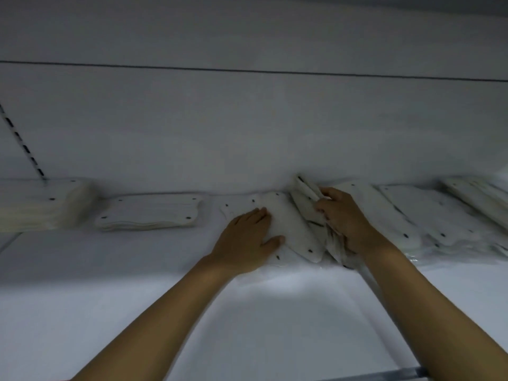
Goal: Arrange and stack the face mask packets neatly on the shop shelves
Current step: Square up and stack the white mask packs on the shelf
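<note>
- Over on the shelf, two stacks already look tidy.
- Your left hand lies flat, fingers together, on the middle pile.
- Your right hand pinches tilted packets; the loose heap on the right is left.

We see our left hand pressing flat on a white plastic mask packet on the white shelf, while our right hand grips a tilted bundle of packets beside it.

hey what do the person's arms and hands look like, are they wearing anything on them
Both forearms are bare up to the bottom edge of the picture: no sleeves show. The left hand and right hand wear no gloves, and no watch, bracelet or ring can be seen in this dim, soft picture.
</note>
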Demonstrator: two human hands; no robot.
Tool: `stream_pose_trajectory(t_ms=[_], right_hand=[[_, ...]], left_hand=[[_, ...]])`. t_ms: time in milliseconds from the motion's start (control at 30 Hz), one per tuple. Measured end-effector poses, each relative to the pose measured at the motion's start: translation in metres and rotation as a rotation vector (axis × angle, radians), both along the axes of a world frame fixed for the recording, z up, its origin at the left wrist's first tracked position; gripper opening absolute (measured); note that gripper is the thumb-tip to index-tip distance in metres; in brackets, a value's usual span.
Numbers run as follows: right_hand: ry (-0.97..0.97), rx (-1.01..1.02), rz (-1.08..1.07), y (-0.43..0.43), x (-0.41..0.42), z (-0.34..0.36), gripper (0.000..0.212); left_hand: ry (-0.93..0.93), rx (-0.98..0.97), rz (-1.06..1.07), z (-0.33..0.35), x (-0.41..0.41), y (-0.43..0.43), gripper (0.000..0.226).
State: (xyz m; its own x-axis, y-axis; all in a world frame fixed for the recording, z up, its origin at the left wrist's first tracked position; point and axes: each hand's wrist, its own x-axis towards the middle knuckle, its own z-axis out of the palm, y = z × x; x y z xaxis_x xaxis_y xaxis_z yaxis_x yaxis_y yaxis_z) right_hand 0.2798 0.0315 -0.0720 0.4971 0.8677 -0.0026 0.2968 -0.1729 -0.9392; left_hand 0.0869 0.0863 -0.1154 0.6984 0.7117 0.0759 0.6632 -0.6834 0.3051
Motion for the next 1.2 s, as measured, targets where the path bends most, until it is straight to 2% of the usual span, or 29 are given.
stream_pose_trajectory(t_ms=[100, 233, 300, 367, 400, 500, 567, 667, 767, 833, 867, 967, 1033, 1100, 1167, 1200], right_hand=[[0.096, 0.044, -0.053, -0.002, 0.010, 0.000, 0.024], [0.038, 0.074, -0.052, -0.002, 0.008, -0.004, 0.029], [0.056, 0.101, -0.058, -0.003, 0.007, -0.005, 0.027], [0.034, 0.106, -0.022, -0.004, 0.005, -0.008, 0.021], [-0.080, 0.077, 0.001, -0.005, 0.003, -0.009, 0.021], [-0.576, -0.050, 0.059, -0.011, -0.011, -0.012, 0.070], [-0.801, -0.119, 0.062, -0.014, -0.024, -0.008, 0.081], [-0.920, -0.258, 0.058, -0.015, -0.030, -0.008, 0.071], [-1.017, -0.294, 0.032, -0.012, -0.028, -0.007, 0.042], [-0.997, -0.230, -0.001, -0.011, -0.021, -0.007, 0.020], [-0.926, -0.183, -0.017, -0.011, -0.015, -0.008, 0.013], [-0.575, -0.016, -0.066, -0.021, 0.000, 0.001, 0.024], [-0.339, 0.145, -0.099, -0.033, -0.001, 0.016, 0.033], [-0.223, 0.294, -0.101, -0.042, -0.015, 0.033, 0.034], [-0.273, 0.377, -0.018, -0.049, -0.039, 0.045, 0.018], [-0.338, 0.392, 0.062, -0.053, -0.051, 0.048, 0.007]], left_hand=[[-0.120, 0.011, 0.013, -0.003, -0.002, 0.002, 0.060], [-0.304, 0.043, 0.030, -0.003, -0.007, -0.001, 0.047], [-0.302, 0.059, -0.022, -0.003, -0.008, -0.001, 0.055], [-0.202, 0.075, -0.098, -0.006, -0.006, -0.001, 0.064], [-0.149, 0.084, -0.132, -0.007, -0.004, -0.002, 0.067], [-0.094, 0.108, -0.183, -0.005, 0.000, -0.003, 0.068], [-0.095, 0.110, -0.204, -0.003, 0.000, -0.001, 0.066], [-0.089, 0.114, -0.209, -0.005, -0.002, -0.002, 0.070], [-0.114, 0.080, -0.197, -0.007, -0.002, -0.004, 0.074], [-0.147, 0.067, -0.183, -0.007, -0.003, -0.002, 0.072], [-0.172, 0.068, -0.174, -0.007, -0.004, -0.003, 0.068], [-0.373, -0.030, -0.092, 0.004, -0.006, -0.010, 0.047], [-0.613, -0.295, 0.025, 0.021, -0.003, -0.016, 0.043], [-0.790, -0.562, 0.078, 0.045, 0.005, -0.024, 0.057], [-0.883, -0.753, 0.034, 0.068, 0.015, -0.037, 0.069], [-0.960, -0.808, -0.010, 0.076, 0.018, -0.043, 0.068]])
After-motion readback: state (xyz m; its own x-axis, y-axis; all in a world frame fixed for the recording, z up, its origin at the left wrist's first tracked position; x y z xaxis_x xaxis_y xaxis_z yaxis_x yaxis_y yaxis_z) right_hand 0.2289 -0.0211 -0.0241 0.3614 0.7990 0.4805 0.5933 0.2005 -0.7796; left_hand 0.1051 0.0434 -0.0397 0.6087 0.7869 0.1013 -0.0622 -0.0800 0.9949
